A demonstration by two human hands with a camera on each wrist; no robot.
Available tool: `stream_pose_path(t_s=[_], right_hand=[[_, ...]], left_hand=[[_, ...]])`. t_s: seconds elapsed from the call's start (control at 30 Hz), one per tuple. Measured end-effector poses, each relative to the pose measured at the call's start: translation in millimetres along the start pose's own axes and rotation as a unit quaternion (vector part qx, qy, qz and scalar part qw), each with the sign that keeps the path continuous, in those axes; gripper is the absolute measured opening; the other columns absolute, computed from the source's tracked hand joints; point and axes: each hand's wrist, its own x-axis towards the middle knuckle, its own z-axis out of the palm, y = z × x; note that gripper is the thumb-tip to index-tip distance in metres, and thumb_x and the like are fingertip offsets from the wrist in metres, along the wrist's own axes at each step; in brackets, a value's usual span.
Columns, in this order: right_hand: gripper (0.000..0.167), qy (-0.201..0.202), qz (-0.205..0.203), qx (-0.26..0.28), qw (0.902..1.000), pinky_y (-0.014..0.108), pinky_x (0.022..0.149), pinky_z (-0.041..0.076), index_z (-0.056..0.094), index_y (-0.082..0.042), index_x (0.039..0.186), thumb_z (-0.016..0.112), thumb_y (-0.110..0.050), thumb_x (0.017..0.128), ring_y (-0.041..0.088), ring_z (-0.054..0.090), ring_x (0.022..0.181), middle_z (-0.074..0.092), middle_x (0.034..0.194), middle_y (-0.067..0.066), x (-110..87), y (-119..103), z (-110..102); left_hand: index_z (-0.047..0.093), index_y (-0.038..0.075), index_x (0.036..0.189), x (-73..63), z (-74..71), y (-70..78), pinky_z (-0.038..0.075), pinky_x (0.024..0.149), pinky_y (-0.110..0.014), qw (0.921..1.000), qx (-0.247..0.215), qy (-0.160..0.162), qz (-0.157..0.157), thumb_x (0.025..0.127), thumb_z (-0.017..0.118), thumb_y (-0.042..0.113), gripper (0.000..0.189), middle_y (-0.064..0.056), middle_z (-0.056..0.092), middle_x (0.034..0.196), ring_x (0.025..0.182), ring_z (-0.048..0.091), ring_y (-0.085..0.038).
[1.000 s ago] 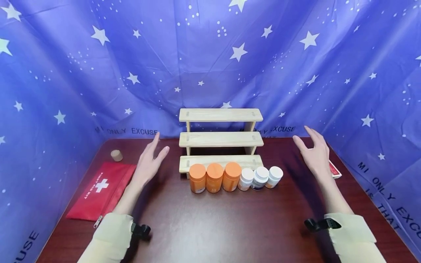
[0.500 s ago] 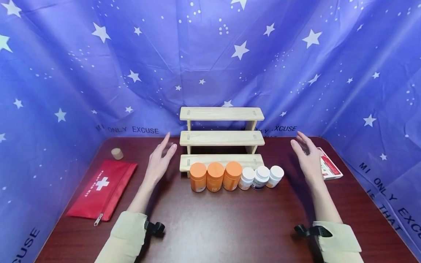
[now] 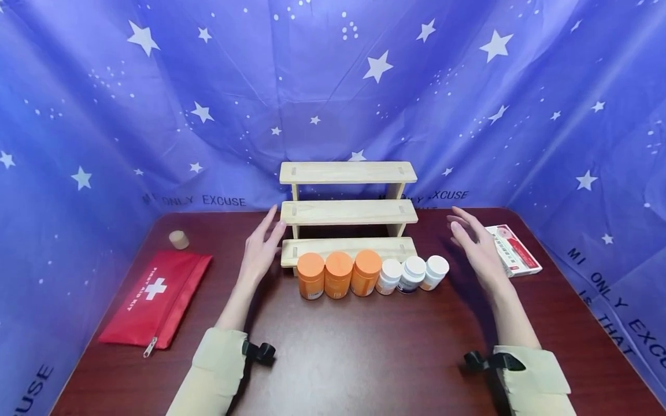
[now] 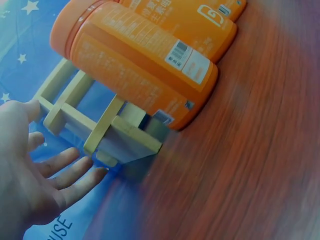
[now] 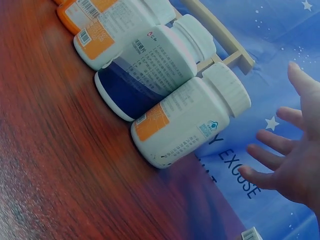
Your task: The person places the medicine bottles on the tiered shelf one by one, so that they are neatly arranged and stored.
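Observation:
A three-tier wooden step rack [image 3: 348, 212] stands at the back of the table. Three orange bottles [image 3: 338, 276] and three white bottles [image 3: 411, 275] form one row in front of its lowest step. My left hand [image 3: 260, 251] is beside the rack's left end, fingers spread, holding nothing; whether a fingertip touches the wood I cannot tell. To the right of the bottles hovers my right hand [image 3: 481, 254], its fingers loosely extended and apart from everything. The right wrist view shows a gap between that hand and the nearest white bottle [image 5: 187, 120].
At the left lies a red first aid pouch [image 3: 156, 300], with a small wooden cylinder [image 3: 179, 240] behind it. A white and red box [image 3: 515, 251] lies beyond my right hand. A blue starry curtain [image 3: 333, 86] surrounds the table's back and sides.
Both hands have moved inward: the left one rightward to the rack's end, the right one leftward toward the bottles. More of the white and red box shows. The bottles and rack stay in place.

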Motion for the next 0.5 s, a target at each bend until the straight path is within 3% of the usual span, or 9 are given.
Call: stream_pose_path(t_s=[0.17,0.5], right_hand=[[0.054,-0.037,0.017,-0.008,0.9991,0.009,0.097,0.051,0.039,-0.016,0.159,0.051,-0.032,0.109,-0.005,0.057,0.123,0.058,0.134,-0.014,-0.6,-0.6,0.8],[0.051,-0.12,0.01,0.033,0.9922,0.019,0.104,0.053,0.034,-0.012,0.161,0.042,-0.018,0.111,0.003,0.058,0.128,0.057,0.141,-0.003,0.6,6.0,-4.5]], left_hand=[[0.031,0.052,0.157,2.8,1.5,0.2,0.057,0.099,-0.047,0.9994,0.032,-0.001,-0.008,0.102,0.047,0.065,0.058,-0.008,0.062,0.146,0.124,0.065,-0.027],[0.033,0.053,0.156,9.8,-0.9,-5.7,0.043,0.115,-0.053,0.9984,0.055,-0.014,0.002,0.102,0.046,0.065,0.056,-0.006,0.062,0.148,0.128,0.063,-0.03]])
